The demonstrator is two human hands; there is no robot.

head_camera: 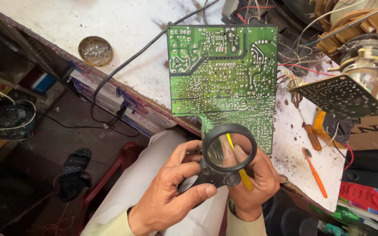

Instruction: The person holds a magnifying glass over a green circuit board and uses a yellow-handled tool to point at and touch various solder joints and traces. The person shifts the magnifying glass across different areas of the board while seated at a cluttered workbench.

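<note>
A round, shallow metal tin (95, 50) with silvery residue sits on the stained white workbench (110, 22), and a black cable (123, 65) trails over the bench's edge. Right of the bench's middle lie an orange-handled screwdriver (314, 173) and a brown-handled screwdriver (309, 131), near a small dark perforated circuit board (340, 95). On the floor below lies a black sandal (76, 161).

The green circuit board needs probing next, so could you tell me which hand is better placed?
Probably the right hand: it holds the yellow tool pointing toward the green circuit board, while the left hand grips the magnifying glass.
</note>
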